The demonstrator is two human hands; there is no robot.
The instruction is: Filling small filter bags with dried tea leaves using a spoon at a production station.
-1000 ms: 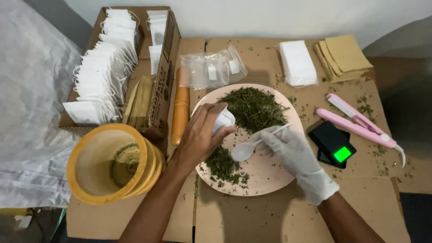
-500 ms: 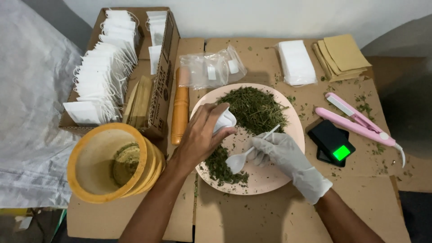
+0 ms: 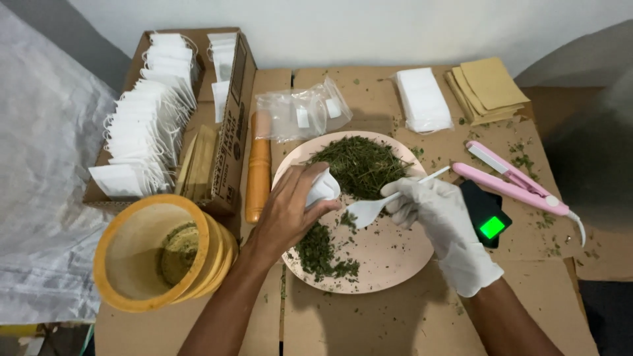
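On the cardboard worktop [image 3: 369, 316], the gloved right hand [image 3: 443, 221] has lifted its white spoon [image 3: 369, 209] toward the small white bag [image 3: 323, 188] pinched in the bare left hand [image 3: 290, 211].

— What am I counting on the cardboard here?

— One pink plate [image 3: 389, 257] is carrying two heaps of dried green herb [image 3: 359, 165], the larger at the far side. One white plastic spoon [image 3: 369, 209] and one small white sachet [image 3: 323, 188] are hovering over it.

— Other tools?

— One pink heat sealer [image 3: 511, 181], one small black scale [image 3: 488, 214], one orange wooden pestle [image 3: 258, 168], one yellow sieve [image 3: 142, 254].

— Packaging?

— One stack of white sachets [image 3: 422, 99], one stack of tan envelopes [image 3: 488, 86], two clear bags [image 3: 300, 115]. The cardboard box [image 3: 231, 132] is holding too many filled sachets [image 3: 142, 135] to count.

— Hands?

— Two: one bare left hand [image 3: 290, 211], one gloved right hand [image 3: 435, 211].
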